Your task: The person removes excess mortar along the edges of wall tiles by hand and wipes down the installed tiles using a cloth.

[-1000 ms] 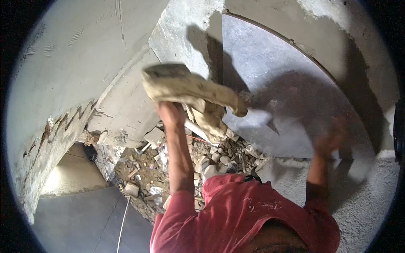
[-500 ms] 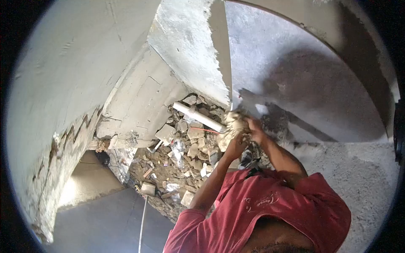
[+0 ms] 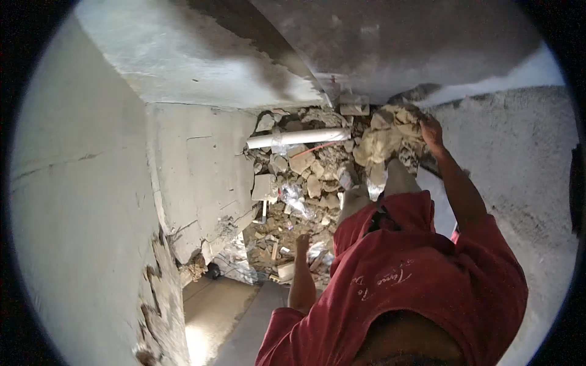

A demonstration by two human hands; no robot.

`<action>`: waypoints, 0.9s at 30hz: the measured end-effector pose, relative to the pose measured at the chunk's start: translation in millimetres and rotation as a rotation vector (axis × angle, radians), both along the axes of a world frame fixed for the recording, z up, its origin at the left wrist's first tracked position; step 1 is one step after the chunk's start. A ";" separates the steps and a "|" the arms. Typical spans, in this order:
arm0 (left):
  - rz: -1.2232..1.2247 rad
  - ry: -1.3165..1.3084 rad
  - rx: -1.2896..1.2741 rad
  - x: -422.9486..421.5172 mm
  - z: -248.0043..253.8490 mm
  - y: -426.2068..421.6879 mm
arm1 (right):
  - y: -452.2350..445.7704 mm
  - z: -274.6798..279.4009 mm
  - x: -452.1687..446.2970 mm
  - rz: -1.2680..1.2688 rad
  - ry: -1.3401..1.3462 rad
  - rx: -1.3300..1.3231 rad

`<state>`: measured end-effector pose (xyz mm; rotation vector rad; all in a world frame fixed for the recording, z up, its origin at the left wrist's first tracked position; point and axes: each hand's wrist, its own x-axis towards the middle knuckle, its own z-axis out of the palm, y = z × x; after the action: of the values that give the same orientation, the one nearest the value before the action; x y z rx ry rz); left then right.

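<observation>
My right hand is closed on the edge of a crumpled beige sack or cloth. The bundle hangs at the far side of my legs, in front of the rubble and the wall corner; what it contains, if anything, is hidden. My left hand is lowered over the rubble, apart from the bundle. It is small in view and its fingers do not show clearly.
A white pipe lies across the broken stones, with a thin red strip beside it. Clear plastic is scattered among the debris. A pale panel stands left, and a rough grey wall rises at right.
My left hand has left the beige bundle and dropped to the left, toward my side. My right hand has carried the bundle outward to the right. The camera view has turned.
</observation>
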<state>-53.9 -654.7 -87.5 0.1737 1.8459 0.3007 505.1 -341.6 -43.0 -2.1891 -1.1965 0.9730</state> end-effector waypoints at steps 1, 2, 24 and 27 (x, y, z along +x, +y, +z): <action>0.159 -0.056 -0.012 -19.3 1.5 -7.3 | -7.1 8.6 -3.6 -0.029 -0.049 -0.030; 0.322 -0.110 -0.014 -39.3 -5.4 -12.4 | -12.0 15.6 -8.4 -0.055 -0.088 -0.052; -0.300 -0.101 0.368 55.2 -5.1 129.8 | -11.2 -24.2 68.5 -0.299 -0.083 0.177; -0.512 0.000 0.502 84.7 6.9 110.9 | 4.1 -8.4 107.5 -0.552 0.305 0.053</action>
<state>30.8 -543.9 -80.6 0.9724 1.6266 0.3947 612.5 -337.5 -51.4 -2.0622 -0.4349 0.9651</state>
